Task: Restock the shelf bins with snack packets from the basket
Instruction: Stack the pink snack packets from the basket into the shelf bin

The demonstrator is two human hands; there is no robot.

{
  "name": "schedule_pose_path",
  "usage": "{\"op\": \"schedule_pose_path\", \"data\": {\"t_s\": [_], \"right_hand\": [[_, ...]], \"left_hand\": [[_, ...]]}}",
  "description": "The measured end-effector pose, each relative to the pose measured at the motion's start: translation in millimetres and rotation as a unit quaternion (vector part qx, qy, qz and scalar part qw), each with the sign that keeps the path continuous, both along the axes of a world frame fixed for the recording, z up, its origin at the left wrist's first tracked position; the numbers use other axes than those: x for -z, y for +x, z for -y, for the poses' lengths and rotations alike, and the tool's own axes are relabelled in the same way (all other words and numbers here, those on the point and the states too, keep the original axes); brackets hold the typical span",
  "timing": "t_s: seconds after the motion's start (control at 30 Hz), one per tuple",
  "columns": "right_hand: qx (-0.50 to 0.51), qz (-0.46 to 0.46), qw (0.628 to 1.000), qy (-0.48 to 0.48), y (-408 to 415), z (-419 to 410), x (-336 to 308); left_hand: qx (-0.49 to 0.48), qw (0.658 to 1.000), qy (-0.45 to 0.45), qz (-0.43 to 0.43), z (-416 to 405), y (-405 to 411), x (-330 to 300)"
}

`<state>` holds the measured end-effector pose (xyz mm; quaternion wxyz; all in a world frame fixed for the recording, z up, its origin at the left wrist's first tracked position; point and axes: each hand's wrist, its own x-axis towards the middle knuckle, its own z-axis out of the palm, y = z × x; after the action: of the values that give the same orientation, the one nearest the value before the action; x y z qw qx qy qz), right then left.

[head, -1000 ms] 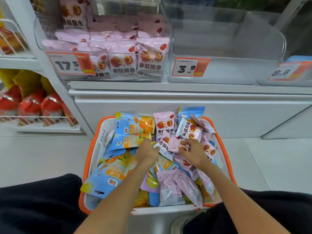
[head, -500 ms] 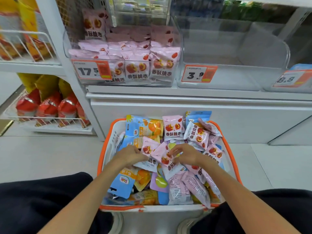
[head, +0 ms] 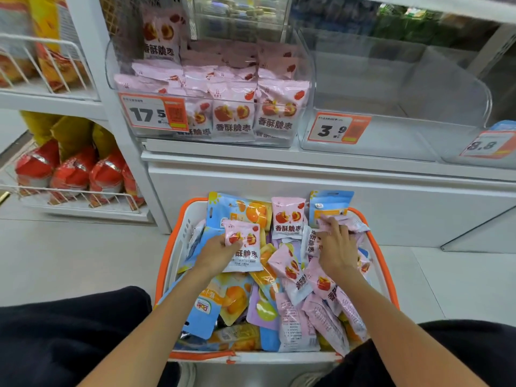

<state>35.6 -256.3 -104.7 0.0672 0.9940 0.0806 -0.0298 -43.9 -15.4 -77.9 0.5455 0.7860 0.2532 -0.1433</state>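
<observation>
Basket (head: 173,252) piled | left grip (head: 215,251) holds pink packet (head: 245,247) | right grip (head: 335,247) clutches pink packets (head: 351,224)

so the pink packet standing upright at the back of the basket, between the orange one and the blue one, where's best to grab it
Pinch the upright pink packet by its flat top seal, coming straight down from above. It stands on edge against the basket's far wall, so only that top edge is free; the orange-fruit packet and blue packet block its sides. The right hand, nearest, looks best placed for that grip.
</observation>
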Motion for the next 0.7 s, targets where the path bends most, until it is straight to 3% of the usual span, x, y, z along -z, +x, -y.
{"op": "schedule_pose_path", "data": {"t_s": [0.13,0.3,0.4,0.5,0.57,0.63,0.7], "right_hand": [[-0.026,0.075,0.997,0.022,-7,6,1],[0.005,0.0,0.979,0.202,-12,-20,-30],[-0.022,-0.099,0.935,0.341,-26,-63,-58],[-0.023,-0.083,0.908,0.411,-43,-99,-73],[-0.027,-0.112,0.867,0.484,-50,-107,-81],[-0.04,-0.212,0.82,0.53,-50,-108,-87],[-0.06,-0.31,0.802,0.507,-45,-106,-90]], "left_hand": [[-0.033,0.997,-0.072,0.007,1,1,-6],[-0.057,0.991,-0.119,0.001,-6,-6,-7],[-0.104,0.98,-0.169,-0.013,-5,-7,-11],[-0.121,0.962,-0.243,-0.006,2,-9,-24],[-0.119,0.953,-0.279,0.007,4,-10,-29],[-0.12,0.947,-0.296,0.01,3,-10,-31],[-0.118,0.95,-0.288,0.02,1,-11,-32]]}}
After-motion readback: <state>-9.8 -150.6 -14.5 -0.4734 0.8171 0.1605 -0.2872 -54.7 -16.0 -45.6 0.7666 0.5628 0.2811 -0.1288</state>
